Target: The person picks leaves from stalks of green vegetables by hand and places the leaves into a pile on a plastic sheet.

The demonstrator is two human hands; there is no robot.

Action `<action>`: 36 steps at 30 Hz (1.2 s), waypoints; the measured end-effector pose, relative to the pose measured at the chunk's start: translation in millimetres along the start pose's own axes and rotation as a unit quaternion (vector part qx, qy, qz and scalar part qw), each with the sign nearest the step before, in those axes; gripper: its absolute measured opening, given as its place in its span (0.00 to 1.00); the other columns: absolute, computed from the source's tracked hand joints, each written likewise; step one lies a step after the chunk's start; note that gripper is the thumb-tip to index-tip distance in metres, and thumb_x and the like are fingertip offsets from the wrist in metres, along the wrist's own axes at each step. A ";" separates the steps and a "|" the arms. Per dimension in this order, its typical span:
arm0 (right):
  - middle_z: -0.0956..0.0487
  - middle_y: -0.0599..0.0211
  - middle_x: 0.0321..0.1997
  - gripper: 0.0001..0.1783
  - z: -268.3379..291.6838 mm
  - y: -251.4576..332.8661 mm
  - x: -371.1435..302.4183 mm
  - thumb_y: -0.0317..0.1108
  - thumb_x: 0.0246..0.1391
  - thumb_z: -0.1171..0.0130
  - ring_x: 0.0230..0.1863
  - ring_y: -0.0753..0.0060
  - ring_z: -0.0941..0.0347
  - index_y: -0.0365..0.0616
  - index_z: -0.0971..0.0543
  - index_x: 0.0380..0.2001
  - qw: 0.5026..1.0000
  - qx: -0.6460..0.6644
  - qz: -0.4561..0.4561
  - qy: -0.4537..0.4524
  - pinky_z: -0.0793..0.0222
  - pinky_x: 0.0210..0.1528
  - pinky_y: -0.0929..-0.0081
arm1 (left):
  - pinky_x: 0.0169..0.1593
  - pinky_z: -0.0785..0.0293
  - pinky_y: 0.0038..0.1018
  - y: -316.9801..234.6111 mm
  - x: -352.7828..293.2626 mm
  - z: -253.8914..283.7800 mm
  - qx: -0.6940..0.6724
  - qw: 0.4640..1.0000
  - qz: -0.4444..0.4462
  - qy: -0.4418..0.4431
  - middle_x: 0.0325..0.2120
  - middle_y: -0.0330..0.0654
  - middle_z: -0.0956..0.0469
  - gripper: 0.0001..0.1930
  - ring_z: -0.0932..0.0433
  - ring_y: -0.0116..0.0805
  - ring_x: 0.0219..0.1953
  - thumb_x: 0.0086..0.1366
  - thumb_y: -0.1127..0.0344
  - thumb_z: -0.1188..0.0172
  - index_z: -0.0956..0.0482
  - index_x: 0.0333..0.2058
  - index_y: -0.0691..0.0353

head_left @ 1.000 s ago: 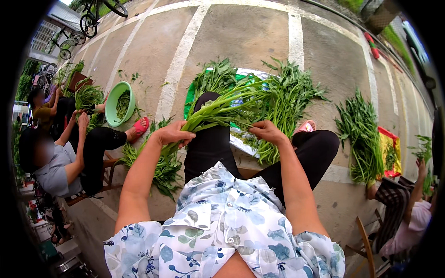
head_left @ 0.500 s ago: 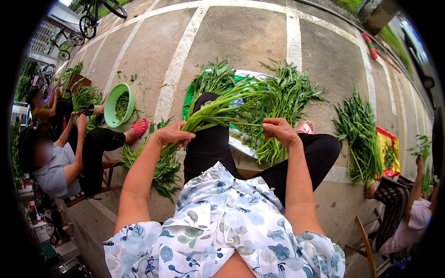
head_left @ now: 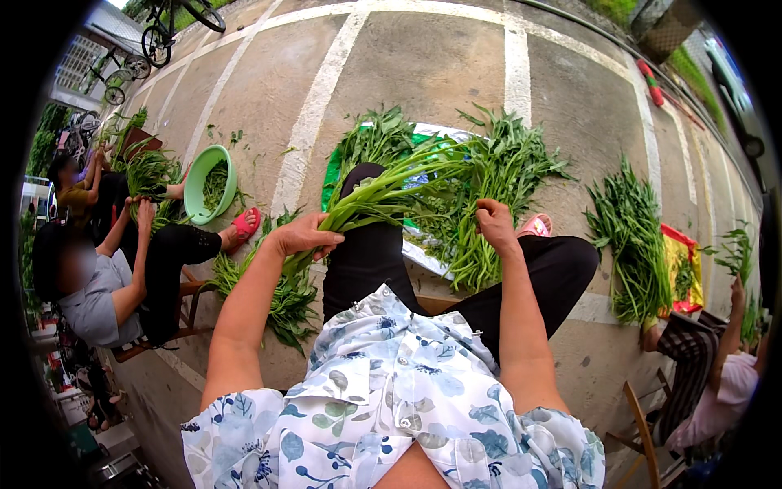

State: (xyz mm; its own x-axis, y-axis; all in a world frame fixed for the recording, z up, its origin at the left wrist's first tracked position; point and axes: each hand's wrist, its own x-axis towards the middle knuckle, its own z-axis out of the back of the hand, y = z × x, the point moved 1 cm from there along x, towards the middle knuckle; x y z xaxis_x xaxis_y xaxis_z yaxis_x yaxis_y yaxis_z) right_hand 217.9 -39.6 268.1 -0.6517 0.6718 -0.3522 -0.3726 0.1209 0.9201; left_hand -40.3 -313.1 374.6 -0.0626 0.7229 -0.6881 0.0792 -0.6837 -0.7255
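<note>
My left hand is closed around a bunch of long-stemmed water spinach, its stems pointing away to the right across my raised left knee. My right hand is held apart from the bunch with its fingers curled together. Whatever they may hold is too small to make out. Behind that hand lies a large pile of water spinach on a green and white plastic sheet. More leafy greens lie under my left forearm.
A light green basin with some greens in it is on the ground to the left, near a seated person handling greens. To the right are another heap of greens, a red and yellow bag and a second seated person.
My right hand has moved up and slightly right, away from the stem it was pinching at the bunch. My left hand keeps its grip in the same place.
</note>
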 end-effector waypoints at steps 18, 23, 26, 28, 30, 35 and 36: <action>0.21 0.55 0.39 0.21 -24.2 19.0 -21.6 0.37 0.47 0.41 0.39 0.67 0.25 0.34 0.25 0.43 0.963 -0.202 0.111 0.143 0.31 0.41 0.72 | 0.28 0.32 0.37 -144.5 -11.4 2.3 0.642 0.522 -0.347 -0.442 0.20 0.43 0.30 0.17 0.27 0.45 0.25 0.41 0.69 0.34 0.34 0.29 0.58; 0.21 0.58 0.36 0.24 -35.4 49.7 -42.4 0.41 0.49 0.39 0.36 0.71 0.26 0.32 0.26 0.43 0.964 -0.031 0.040 0.262 0.30 0.38 0.74 | 0.27 0.31 0.34 -139.6 0.9 -10.5 0.613 0.525 -0.376 -0.455 0.20 0.40 0.30 0.17 0.26 0.41 0.24 0.43 0.68 0.35 0.34 0.30 0.57; 0.22 0.62 0.33 0.28 -28.8 69.1 -48.8 0.45 0.47 0.37 0.31 0.75 0.27 0.32 0.26 0.44 0.936 0.055 0.014 0.347 0.31 0.35 0.78 | 0.27 0.31 0.35 -137.0 6.3 -15.9 0.598 0.542 -0.396 -0.438 0.20 0.41 0.30 0.18 0.26 0.42 0.25 0.42 0.67 0.35 0.33 0.31 0.57; 0.22 0.64 0.29 0.20 -21.6 86.0 -54.7 0.38 0.50 0.40 0.28 0.78 0.28 0.34 0.24 0.42 0.931 0.168 0.057 0.318 0.31 0.32 0.78 | 0.27 0.31 0.35 -131.2 6.7 -18.6 0.596 0.547 -0.394 -0.436 0.20 0.41 0.30 0.18 0.26 0.42 0.24 0.42 0.67 0.35 0.33 0.32 0.57; 0.22 0.65 0.28 0.14 -15.2 98.3 -55.9 0.34 0.52 0.42 0.29 0.78 0.27 0.36 0.24 0.40 0.914 0.291 0.119 0.255 0.31 0.30 0.75 | 0.27 0.32 0.35 -125.8 5.3 -21.9 0.593 0.551 -0.401 -0.429 0.20 0.41 0.31 0.19 0.27 0.42 0.24 0.41 0.66 0.34 0.33 0.32 0.57; 0.23 0.69 0.35 0.17 1.2 128.4 -56.2 0.33 0.51 0.40 0.29 0.81 0.30 0.39 0.25 0.44 0.958 0.169 0.224 0.055 0.34 0.32 0.83 | 0.26 0.34 0.34 -98.7 -1.4 -29.5 0.572 0.562 -0.441 -0.403 0.19 0.40 0.31 0.19 0.29 0.42 0.22 0.41 0.66 0.35 0.33 0.32 0.57; 0.23 0.68 0.38 0.18 -1.5 133.4 -58.1 0.34 0.49 0.39 0.33 0.80 0.31 0.39 0.25 0.44 0.959 0.119 0.242 0.083 0.34 0.35 0.82 | 0.26 0.34 0.34 -92.0 -3.3 -30.9 0.569 0.566 -0.445 -0.397 0.19 0.40 0.32 0.19 0.29 0.42 0.22 0.41 0.67 0.35 0.33 0.32 0.57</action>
State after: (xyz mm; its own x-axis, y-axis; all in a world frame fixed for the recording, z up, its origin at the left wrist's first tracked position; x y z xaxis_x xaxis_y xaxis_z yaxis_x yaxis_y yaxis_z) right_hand 205.1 -63.6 411.0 -0.8136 0.5684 0.1227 0.1488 -0.0004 0.9889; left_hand -16.6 -249.6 444.0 -0.0373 0.8678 0.4956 -0.9993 -0.0319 -0.0193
